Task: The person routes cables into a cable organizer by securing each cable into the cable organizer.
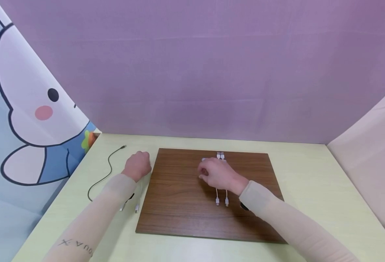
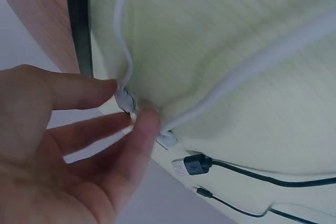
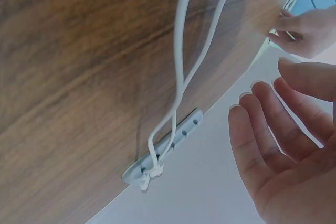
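My left hand (image 1: 138,165) is beside the left edge of the brown wooden board (image 1: 179,203), its thumb and a fingertip pinching the white cable connector (image 2: 125,100). A second white cable's connector (image 2: 167,140) lies just beyond those fingertips. Over the board my right hand (image 1: 219,171) hovers with loosely bent fingers and nothing in them. Near it, in the right wrist view, two white cables (image 3: 178,72) run to a pale grey cable holder (image 3: 181,132) with several slots at the board's edge. In the head view, that hand hides the middle of these cables.
A thin black cable (image 1: 111,165) curves over the pale table (image 1: 310,189) left of my left arm. In the left wrist view, a black USB plug (image 2: 191,164) and a smaller black plug (image 2: 203,192) lie near the table's edge. A purple curtain (image 1: 205,72) hangs behind.
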{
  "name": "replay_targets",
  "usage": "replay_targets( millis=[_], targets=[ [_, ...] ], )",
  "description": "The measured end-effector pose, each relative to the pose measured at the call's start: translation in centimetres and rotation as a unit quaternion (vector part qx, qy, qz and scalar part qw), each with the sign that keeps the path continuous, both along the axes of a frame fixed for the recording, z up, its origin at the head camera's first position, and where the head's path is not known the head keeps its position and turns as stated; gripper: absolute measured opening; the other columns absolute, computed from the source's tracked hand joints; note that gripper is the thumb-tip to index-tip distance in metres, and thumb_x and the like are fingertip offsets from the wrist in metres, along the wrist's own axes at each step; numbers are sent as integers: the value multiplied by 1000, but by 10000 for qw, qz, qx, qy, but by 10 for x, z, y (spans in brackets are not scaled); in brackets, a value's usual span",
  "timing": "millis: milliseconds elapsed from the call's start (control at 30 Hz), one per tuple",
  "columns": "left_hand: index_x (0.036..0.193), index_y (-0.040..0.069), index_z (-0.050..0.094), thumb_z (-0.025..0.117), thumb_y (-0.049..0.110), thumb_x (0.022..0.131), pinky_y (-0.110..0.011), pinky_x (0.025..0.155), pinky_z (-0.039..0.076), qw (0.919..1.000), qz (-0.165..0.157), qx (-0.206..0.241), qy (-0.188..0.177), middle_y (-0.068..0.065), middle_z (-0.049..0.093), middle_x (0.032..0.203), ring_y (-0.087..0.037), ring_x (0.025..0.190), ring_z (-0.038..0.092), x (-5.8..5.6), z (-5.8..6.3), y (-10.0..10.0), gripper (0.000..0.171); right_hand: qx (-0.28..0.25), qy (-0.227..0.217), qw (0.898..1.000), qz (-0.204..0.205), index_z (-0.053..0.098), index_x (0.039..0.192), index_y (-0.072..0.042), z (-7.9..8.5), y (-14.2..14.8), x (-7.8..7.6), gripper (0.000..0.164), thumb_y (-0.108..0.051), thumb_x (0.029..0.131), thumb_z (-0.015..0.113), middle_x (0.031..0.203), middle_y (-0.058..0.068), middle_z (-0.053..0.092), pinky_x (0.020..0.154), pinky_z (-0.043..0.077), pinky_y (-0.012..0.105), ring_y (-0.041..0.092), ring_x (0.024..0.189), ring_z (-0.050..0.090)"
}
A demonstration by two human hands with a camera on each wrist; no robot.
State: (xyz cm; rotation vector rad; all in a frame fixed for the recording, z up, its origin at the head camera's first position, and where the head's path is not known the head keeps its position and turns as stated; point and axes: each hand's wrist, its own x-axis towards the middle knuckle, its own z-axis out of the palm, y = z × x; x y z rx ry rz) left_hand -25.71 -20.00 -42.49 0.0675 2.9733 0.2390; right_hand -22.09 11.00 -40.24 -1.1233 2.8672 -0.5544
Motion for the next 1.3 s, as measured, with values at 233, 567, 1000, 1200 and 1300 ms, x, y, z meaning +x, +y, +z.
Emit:
replay_targets(
  millis=[233,567,1000,1200,1300],
  targets=[
    [106,-11,61,58,3,92,-47,68,55,9999,109,0,-31,-28,60,105,-36,81,62,1,-1,3,20,237,319,9985,372,75,103,-11,0,-4,7,10,-15,94,73,95,-3,70,76,55,28,11,83,64],
    [110,-7,49,61,5,92,-45,61,51,9985,263,423,-223,-21,60,93,-35,74,60,4,4,8,25,383,1105,9899,806,72,90,-14,-3,-9,15,3,-13,92,74,86,-5,64,70,54,28,12,79,59],
    [95,3,55,61,5,89,-34,59,44,9906,-217,1321,-269,-11,59,87,-24,72,54,10,21,11,10,504,1489,9787,1321,72,90,-14,-11,-14,26,3,-15,92,74,82,-6,61,67,50,22,13,76,53],
    [95,3,59,60,7,86,-32,59,45,9851,-454,1659,-34,-10,62,85,-23,71,55,12,27,17,10,302,706,9921,995,74,101,-13,-7,-20,28,9,-20,96,71,93,-3,66,75,54,28,14,87,59],
    [98,1,61,61,8,86,-34,62,48,9814,-513,1849,11,-11,65,89,-23,74,58,13,31,20,14,-34,24,9976,692,74,112,-12,-4,-26,30,18,-22,97,69,106,-1,71,87,55,34,17,100,64]
  ],
)
